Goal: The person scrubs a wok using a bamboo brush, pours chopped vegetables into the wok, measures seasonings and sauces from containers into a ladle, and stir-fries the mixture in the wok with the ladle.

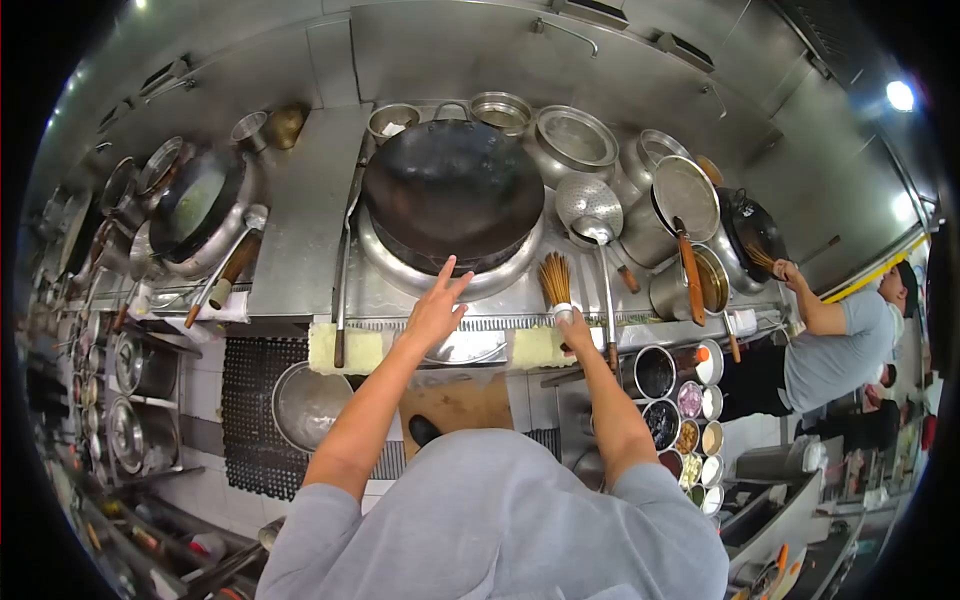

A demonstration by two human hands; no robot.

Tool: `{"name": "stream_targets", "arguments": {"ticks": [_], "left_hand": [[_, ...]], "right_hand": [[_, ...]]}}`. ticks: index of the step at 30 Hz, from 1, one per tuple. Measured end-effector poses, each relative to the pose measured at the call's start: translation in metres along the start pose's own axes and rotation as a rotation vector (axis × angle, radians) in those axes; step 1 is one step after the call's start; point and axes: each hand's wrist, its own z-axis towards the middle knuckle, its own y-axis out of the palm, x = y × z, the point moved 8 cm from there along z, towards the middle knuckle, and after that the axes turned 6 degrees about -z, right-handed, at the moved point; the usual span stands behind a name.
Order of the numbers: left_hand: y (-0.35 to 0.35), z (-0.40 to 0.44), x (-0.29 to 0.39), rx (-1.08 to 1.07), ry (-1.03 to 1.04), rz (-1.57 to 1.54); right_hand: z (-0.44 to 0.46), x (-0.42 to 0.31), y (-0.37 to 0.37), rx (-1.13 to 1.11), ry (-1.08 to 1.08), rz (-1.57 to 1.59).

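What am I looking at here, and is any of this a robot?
There is no robot here: these are a person's two bare hands. The single picture comes from a camera worn on that person's head, facing forward and down, so the wide view bends at the edges.

A big dark wok sits on the metal cooking range. To its right are a perforated skimmer and a long-handled ladle, with metal bowls behind.

The right hand holds a brush of thin sticks. The left hand holds nothing, its fingers spread at the wok's near edge. A co-worker stands farther right.
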Motion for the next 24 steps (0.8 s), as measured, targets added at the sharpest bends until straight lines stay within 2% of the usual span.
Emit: {"name": "stream_targets", "arguments": {"ticks": [2, 4, 7, 10, 13, 17, 20, 22, 23, 24], "left_hand": [[0.007, -0.002, 0.010, -0.058, -0.007, 0.063], [0.006, -0.002, 0.019, -0.007, -0.018, 0.095], [0.016, 0.001, 0.013, 0.025, -0.054, 0.164], [0.026, 0.007, 0.012, 0.165, 0.059, 0.282], [0.011, 0.028, 0.009, 0.213, 0.066, 0.445], [-0.002, 0.040, 0.010, 0.258, 0.213, 0.477], [0.011, 0.043, -0.002, 0.254, 0.289, 0.446], [0.021, 0.050, -0.004, 0.248, 0.248, 0.395], [0.024, 0.051, 0.001, 0.248, 0.260, 0.379], [0.022, 0.050, 0.003, 0.266, 0.238, 0.340]], "right_hand": [[-0.015, 0.013, 0.000, -0.054, -0.066, -0.022], [-0.004, 0.037, -0.015, 0.265, -0.245, -0.432], [-0.049, 0.041, -0.051, 0.343, -0.319, -0.153], [-0.092, 0.072, -0.063, 0.327, -0.329, -0.058], [-0.123, 0.148, -0.038, 0.318, -0.374, 0.014], [-0.183, 0.230, 0.006, 0.034, -0.295, -0.160], [-0.230, 0.278, 0.030, -0.050, -0.286, -0.277], [-0.263, 0.323, 0.047, -0.223, 0.145, -0.127], [-0.281, 0.326, 0.049, -0.205, 0.154, -0.130], [-0.302, 0.339, 0.053, -0.192, 0.298, -0.051]]}}
